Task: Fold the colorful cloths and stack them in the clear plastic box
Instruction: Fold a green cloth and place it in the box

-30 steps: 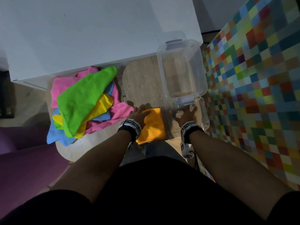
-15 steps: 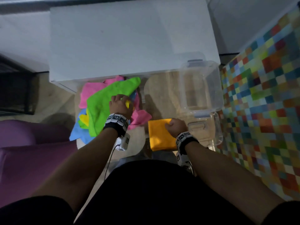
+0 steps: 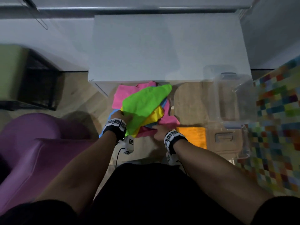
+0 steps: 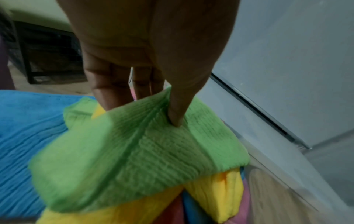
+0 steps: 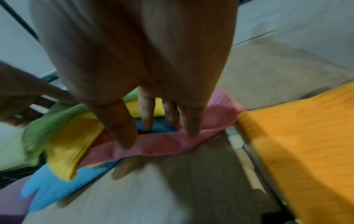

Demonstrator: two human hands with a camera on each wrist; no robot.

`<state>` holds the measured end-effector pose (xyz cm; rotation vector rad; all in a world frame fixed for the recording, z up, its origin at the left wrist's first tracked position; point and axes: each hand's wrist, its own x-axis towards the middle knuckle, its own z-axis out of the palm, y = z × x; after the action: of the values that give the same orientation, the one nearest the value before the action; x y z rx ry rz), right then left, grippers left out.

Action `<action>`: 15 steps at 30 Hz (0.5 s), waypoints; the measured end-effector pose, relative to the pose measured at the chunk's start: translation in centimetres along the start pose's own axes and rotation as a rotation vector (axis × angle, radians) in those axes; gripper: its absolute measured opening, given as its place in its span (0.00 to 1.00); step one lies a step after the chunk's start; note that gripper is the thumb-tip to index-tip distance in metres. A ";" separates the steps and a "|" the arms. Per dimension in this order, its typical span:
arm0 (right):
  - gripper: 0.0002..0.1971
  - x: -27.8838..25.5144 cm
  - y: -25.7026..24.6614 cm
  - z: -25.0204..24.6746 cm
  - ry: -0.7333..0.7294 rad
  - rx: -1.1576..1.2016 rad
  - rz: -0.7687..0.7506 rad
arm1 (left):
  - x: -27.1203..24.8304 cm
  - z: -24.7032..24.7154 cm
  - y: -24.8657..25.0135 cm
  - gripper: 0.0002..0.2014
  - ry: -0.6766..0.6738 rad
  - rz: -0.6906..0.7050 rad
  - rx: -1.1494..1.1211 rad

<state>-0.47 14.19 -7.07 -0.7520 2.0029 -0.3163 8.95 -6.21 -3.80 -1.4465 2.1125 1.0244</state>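
Hands: left (image 3: pixel 121 115) now pinches green cloth (image 3: pixel 144 104); right (image 3: pixel 159 131) left orange.

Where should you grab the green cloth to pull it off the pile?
Probably by its near edge, coming from the person's left. The green cloth lies on top of the pile, so nothing pins it, and that edge hangs free. The left hand already pinches it there, thumb on top, other fingers underneath. The right hand reaches toward the pink cloth, leaving the near right edge free for it.
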 end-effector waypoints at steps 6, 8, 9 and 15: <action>0.23 0.7 -2.4 1.7 0.023 0.026 0.102 | 1.0 -1.9 0.3 0.18 0.102 0.142 -0.056; 0.13 0.6 -2.4 0.5 0.163 0.169 0.140 | 1.5 -2.2 1.0 0.15 0.086 0.224 -0.077; 0.08 0.7 -2.4 -0.5 0.254 0.243 0.162 | 1.6 -2.4 1.3 0.15 0.068 0.251 -0.131; 0.25 0.1 -5.1 -6.8 0.333 0.646 0.045 | 0.4 -4.0 5.4 0.19 -0.050 0.285 -0.404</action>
<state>-4.33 9.67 -1.04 -0.2502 2.0341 -1.0551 4.22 -8.28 0.48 -1.2870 2.2054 1.6559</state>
